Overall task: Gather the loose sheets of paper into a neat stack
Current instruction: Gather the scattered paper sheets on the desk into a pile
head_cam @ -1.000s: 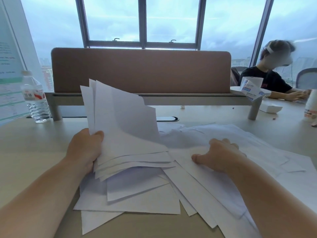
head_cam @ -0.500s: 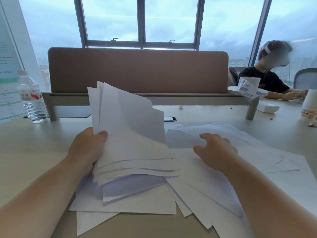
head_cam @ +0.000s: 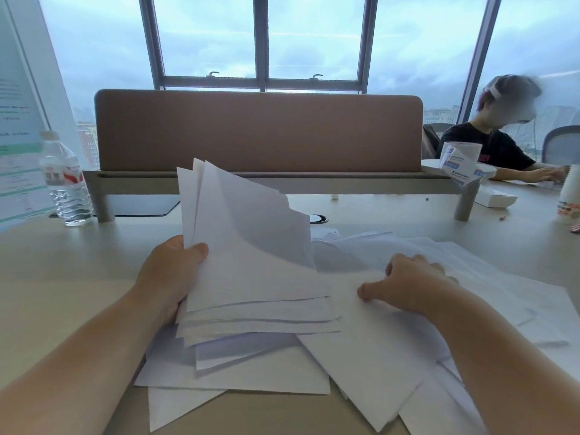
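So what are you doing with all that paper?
Tidying it up. My left hand holds a bunch of sheets tilted up off the table, edges not yet lined up. My right hand rests on the loose sheets spread over the table, with its fingers curled on one of them. Lots of paper is not gathered yet. A water bottle stands to the left.
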`<state>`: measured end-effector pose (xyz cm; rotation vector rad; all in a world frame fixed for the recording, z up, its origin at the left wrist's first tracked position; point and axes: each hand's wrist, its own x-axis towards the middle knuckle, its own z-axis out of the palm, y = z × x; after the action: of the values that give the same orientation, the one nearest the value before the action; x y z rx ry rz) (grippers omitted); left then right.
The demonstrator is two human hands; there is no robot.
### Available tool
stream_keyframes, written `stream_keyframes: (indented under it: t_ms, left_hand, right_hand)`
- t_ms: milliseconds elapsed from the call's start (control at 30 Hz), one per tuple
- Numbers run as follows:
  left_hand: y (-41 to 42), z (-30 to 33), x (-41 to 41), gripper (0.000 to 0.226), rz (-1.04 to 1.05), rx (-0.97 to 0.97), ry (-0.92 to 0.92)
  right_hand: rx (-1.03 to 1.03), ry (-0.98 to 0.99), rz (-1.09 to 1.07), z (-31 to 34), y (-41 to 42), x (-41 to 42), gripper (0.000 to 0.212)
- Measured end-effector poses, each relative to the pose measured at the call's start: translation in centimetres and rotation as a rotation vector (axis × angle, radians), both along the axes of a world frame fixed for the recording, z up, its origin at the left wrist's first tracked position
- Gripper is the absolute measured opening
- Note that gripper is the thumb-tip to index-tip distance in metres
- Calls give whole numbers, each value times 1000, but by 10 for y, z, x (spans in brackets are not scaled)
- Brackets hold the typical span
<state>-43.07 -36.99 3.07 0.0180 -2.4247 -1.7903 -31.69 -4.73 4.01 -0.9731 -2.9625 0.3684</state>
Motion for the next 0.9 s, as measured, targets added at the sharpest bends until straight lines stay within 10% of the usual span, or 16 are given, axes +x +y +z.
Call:
stream_keyframes:
  t_ms: [167, 300, 667, 900]
  left_hand:
    - [3, 4, 7, 17, -7, -28, -2]
    - [3, 5, 9, 23, 41, -49, -3]
    - [-37, -17, -34, 30, 322, 112, -14]
    - [-6, 14, 7, 8, 133, 175, -32]
  right_hand:
    - [-61, 89, 61, 1, -3, 0, 71]
    - [-90, 261, 95, 0, -3, -2, 11]
    - [-905, 1041, -312, 8, 21, -4, 11]
    - [-1237, 969, -242, 16, 2, 2, 19]
